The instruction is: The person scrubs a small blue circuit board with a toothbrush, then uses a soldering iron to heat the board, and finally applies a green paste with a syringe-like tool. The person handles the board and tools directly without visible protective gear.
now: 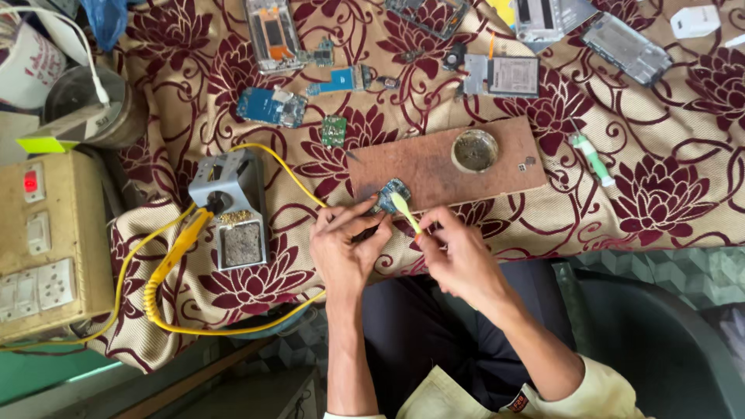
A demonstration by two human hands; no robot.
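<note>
Resting at the near edge of a brown wooden board (450, 167), a small blue circuit board (390, 194) sits at the centre of the view. It looks light, stiff and fragile, best gripped by its bare edges. One left hand (345, 248), at seven o'clock from it, pinches its lower edge with curled fingers. One right hand (458, 260), at five o'clock, is closed around one pale green brush (404, 211), whose head touches the part. Farther out, on the flowered cloth (667, 194), lie one round tin (475, 150) at one o'clock, one soldering stand (233, 206) at nine o'clock with one yellow cable (167, 268), and about three more loose circuit boards at eleven o'clock.
</note>
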